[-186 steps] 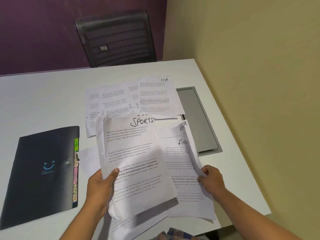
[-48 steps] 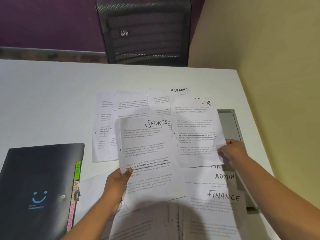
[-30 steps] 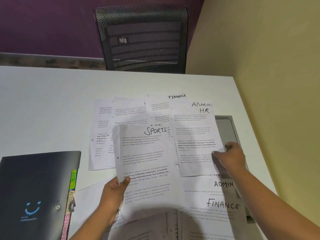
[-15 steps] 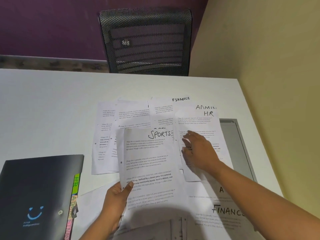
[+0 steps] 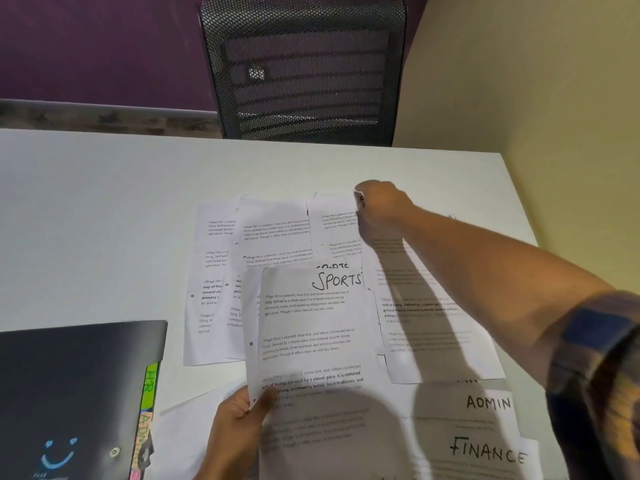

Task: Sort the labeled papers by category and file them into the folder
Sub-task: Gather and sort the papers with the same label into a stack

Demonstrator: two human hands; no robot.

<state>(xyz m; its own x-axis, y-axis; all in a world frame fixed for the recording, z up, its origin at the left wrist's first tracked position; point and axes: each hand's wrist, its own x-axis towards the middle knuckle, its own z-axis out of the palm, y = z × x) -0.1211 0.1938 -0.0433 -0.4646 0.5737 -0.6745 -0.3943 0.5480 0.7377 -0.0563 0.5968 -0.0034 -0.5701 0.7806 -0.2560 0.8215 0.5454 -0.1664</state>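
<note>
My left hand (image 5: 239, 424) grips a SPORTS sheet (image 5: 311, 344) by its lower left edge, lifted over the spread papers. My right hand (image 5: 381, 206) reaches far across and pinches the top corner of a far sheet (image 5: 332, 220) in the fanned row. Under my right forearm lies another printed sheet (image 5: 433, 323). Sheets marked ADMIN (image 5: 488, 403) and FINANCE (image 5: 488, 453) lie near me on the right. The dark folder (image 5: 69, 393) with coloured tabs, HR (image 5: 150, 384) on top, lies at the left.
The white table (image 5: 104, 220) runs left and far of the papers. A black mesh chair (image 5: 301, 71) stands behind the far edge. A beige wall (image 5: 554, 98) closes the right side, close to the table's right edge.
My right hand left the HR sheet lying on the right pile and reached forward to the top of the far sheet. My left hand kept holding the SPORTS sheet.
</note>
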